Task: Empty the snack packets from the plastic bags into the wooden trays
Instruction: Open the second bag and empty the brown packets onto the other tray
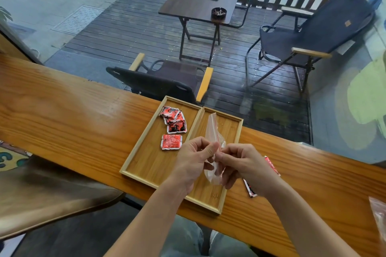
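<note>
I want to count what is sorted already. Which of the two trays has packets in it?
The left tray: red packets lie in its far half. The right tray holds no packets; both hands hold a clear bag above it.

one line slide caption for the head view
Both hands hold a clear plastic bag above the right tray; red snack packets lie in the left tray.

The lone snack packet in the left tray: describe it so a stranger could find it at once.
On the long wooden counter sit two wooden trays side by side; look in the left tray. Its far end holds a heap of red packets. The lone packet lies flat just nearer the person, apart from that heap, red face up.
</note>
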The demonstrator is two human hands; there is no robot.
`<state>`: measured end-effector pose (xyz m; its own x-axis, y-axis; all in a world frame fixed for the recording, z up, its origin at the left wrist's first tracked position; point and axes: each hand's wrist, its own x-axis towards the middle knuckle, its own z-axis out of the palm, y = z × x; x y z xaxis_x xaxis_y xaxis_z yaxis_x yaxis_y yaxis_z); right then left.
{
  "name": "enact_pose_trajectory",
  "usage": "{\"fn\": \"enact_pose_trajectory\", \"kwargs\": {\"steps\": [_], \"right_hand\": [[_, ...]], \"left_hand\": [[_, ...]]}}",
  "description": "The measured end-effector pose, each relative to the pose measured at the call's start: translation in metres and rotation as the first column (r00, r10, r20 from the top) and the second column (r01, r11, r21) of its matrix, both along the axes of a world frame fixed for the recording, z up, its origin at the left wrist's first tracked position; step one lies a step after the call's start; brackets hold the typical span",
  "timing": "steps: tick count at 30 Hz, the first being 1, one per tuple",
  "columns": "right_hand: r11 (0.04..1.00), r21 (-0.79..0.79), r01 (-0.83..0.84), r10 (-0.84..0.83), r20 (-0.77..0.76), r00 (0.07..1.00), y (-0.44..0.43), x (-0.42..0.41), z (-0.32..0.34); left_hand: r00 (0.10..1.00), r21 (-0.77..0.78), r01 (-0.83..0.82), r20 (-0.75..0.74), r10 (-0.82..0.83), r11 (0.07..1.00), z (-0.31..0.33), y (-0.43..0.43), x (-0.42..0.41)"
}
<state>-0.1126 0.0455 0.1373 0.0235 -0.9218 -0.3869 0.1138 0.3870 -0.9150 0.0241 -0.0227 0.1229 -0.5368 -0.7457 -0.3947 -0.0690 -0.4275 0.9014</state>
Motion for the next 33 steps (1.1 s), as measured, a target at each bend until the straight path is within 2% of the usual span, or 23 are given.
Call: {"fn": "enact_pose_trajectory", "kwargs": {"steps": [3,6,8,11,14,17,20,22,24,26,28,31,33], "right_hand": [[1.000,0.016,-0.008,0.007,0.027,1.000,0.003,0.003,-0.003],[0.998,0.018,-0.054,0.054,-0.038,0.998,0.004,0.008,-0.007],[0.996,0.010,-0.084,0.085,-0.089,0.992,0.003,0.011,-0.009],[0.996,-0.045,-0.083,0.073,-0.185,0.980,0.001,0.016,-0.012],[0.989,-0.087,-0.124,0.104,-0.202,0.974,0.002,0.014,-0.013],[0.982,-0.106,-0.158,0.137,-0.182,0.974,0.004,0.012,-0.014],[0.980,-0.117,-0.158,0.142,-0.136,0.981,0.006,0.013,-0.014],[0.989,-0.114,-0.097,0.084,-0.106,0.991,0.005,0.014,-0.014],[0.992,-0.122,-0.014,-0.006,-0.161,0.987,0.004,0.015,-0.014],[0.986,-0.164,0.030,-0.086,-0.344,0.935,0.004,0.020,-0.016],[0.978,-0.198,0.057,-0.155,-0.520,0.840,0.005,0.027,-0.022],[0.981,-0.166,0.097,-0.176,-0.572,0.801,0.005,0.028,-0.028],[0.995,-0.079,0.061,-0.094,-0.540,0.836,0.004,0.025,-0.029]], "left_hand": [[0.999,-0.009,-0.053,-0.011,0.053,0.999,0.003,-0.002,0.000],[0.990,-0.059,-0.132,0.031,0.134,0.989,0.005,0.001,0.001],[0.979,-0.147,-0.153,0.109,0.170,0.977,0.005,0.004,0.003],[0.970,-0.239,0.047,0.244,0.013,0.970,0.003,0.008,0.013],[0.954,-0.188,0.241,0.226,-0.197,0.952,0.001,0.009,0.023],[0.961,-0.115,0.241,0.167,-0.220,0.964,-0.001,0.008,0.030],[0.957,-0.147,0.274,0.144,-0.253,0.950,0.000,0.006,0.033],[0.964,-0.204,0.256,0.132,-0.233,0.945,0.001,0.006,0.033],[0.972,-0.232,0.217,0.138,-0.189,0.948,0.002,0.008,0.031],[0.963,-0.297,0.224,0.215,-0.163,0.928,0.003,0.012,0.028],[0.909,-0.418,0.304,0.395,-0.131,0.856,0.003,0.018,0.025],[0.792,-0.527,0.416,0.610,-0.011,0.741,0.004,0.028,0.019],[0.760,-0.531,0.401,0.647,0.052,0.747,0.004,0.030,0.014]]}}
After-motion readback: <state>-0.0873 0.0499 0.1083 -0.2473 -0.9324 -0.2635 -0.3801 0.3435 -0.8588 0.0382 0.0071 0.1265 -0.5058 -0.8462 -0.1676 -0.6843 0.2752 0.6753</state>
